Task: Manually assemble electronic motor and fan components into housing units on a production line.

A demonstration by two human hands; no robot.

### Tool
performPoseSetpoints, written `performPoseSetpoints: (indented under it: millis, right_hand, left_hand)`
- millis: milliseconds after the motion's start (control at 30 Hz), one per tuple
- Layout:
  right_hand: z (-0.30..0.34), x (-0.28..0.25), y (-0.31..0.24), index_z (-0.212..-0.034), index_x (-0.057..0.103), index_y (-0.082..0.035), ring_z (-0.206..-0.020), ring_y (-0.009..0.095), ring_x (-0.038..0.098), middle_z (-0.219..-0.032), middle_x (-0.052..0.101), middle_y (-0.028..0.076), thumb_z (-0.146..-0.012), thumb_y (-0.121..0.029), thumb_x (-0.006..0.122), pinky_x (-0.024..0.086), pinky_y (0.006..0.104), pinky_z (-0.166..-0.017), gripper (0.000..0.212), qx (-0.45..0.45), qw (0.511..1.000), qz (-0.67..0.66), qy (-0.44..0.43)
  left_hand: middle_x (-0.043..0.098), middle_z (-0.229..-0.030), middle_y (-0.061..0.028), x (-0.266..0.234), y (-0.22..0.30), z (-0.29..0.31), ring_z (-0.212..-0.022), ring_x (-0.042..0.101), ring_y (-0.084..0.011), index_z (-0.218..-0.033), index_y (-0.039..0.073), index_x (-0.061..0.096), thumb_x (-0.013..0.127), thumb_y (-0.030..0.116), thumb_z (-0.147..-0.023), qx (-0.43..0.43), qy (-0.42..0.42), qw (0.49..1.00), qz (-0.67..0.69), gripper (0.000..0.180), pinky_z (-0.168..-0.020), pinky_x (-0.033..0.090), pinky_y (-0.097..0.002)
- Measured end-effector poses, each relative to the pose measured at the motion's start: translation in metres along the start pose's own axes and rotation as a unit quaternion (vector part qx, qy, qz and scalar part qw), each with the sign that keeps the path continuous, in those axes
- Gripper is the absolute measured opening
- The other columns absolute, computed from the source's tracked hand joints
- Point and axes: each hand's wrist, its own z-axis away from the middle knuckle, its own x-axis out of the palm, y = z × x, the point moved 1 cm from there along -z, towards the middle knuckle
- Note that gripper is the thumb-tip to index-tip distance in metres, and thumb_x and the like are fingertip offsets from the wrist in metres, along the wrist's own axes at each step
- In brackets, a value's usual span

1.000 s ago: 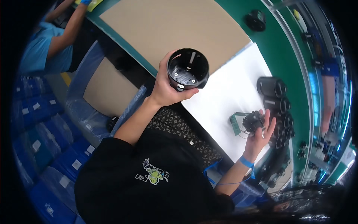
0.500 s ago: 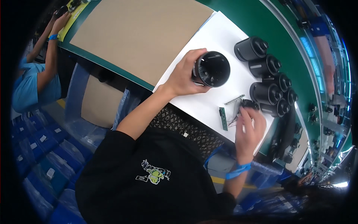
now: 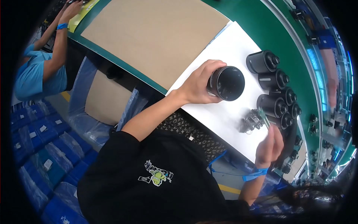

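A smooth black cylinder (image 3: pixel 232 83) is gripped in my left hand (image 3: pixel 199 86), its round glossy end facing up. My fingers and thumb wrap around its side, above a white sheet (image 3: pixel 216 114). To the right, the fingertips of my right hand (image 3: pixel 270 147) pinch a narrow green circuit board (image 3: pixel 264 117). Beside the board is a dark mechanical part (image 3: pixel 251 120) with thin wires, blurred by motion. Whether that part hangs from the board or touches the sheet, I cannot tell.
Several black cylinders with ribbed knobs (image 3: pixel 263 62) lie grouped along the sheet's right side. A brown board (image 3: pixel 156 37) covers the green table (image 3: pixel 246 15) to the left. At the far left another person (image 3: pixel 41 74) in a blue shirt works with their hands. A chair (image 3: pixel 106 97) stands below.
My right hand has picked the green board up from the sheet, and the dark part has shifted with it. The left hand still holds the cylinder. The whole view has shifted slightly.
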Motion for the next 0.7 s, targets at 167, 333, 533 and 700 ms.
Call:
performPoseSetpoints:
  millis: [167,333,533,700]
  right_hand:
    - [0.013,0.002,-0.006,-0.108,0.064,0.010,-0.087,0.034,0.069,-0.110,0.057,0.020,-0.082,0.022,0.054,0.060,0.0345,-0.078,0.031,0.049,0.995,0.021,0.084]
    - [-0.003,0.022,0.005,-0.109,0.065,0.008,-0.087,0.028,0.070,-0.096,0.070,0.022,-0.084,0.017,0.058,0.059,0.0326,-0.076,0.027,0.088,0.996,-0.027,0.022]
    - [-0.027,0.037,0.007,-0.105,0.065,0.007,-0.076,0.023,0.071,-0.089,0.070,0.017,-0.087,0.012,0.059,0.058,0.0277,-0.069,0.020,0.192,0.965,-0.180,-0.008]
    - [-0.019,0.053,0.010,-0.105,0.065,0.008,-0.070,0.019,0.070,-0.083,0.069,0.015,-0.089,0.009,0.058,0.056,0.0255,-0.063,0.017,0.324,0.917,-0.232,-0.031]
  left_hand:
    - [0.055,-0.119,-0.0136,0.015,-0.004,-0.024,-0.104,0.060,-0.0339,-0.130,0.012,0.038,0.089,0.020,-0.056,-0.037,-0.099,0.994,0.031,0.090,-0.088,0.051,-0.0402]
    - [0.056,-0.126,-0.0130,0.022,-0.013,-0.020,-0.114,0.058,-0.0322,-0.132,0.010,0.041,0.089,0.014,-0.052,0.031,-0.096,0.995,0.024,0.093,-0.097,0.049,-0.0394]
    - [0.058,-0.126,-0.0130,0.018,-0.017,-0.027,-0.112,0.059,-0.0327,-0.131,0.009,0.047,0.085,0.010,-0.050,0.041,-0.143,0.987,0.052,0.089,-0.096,0.050,-0.0396]
    - [0.059,-0.124,-0.0134,0.017,-0.017,-0.025,-0.109,0.059,-0.0331,-0.130,0.008,0.050,0.083,0.010,-0.050,0.053,-0.133,0.987,0.075,0.087,-0.092,0.051,-0.0396]
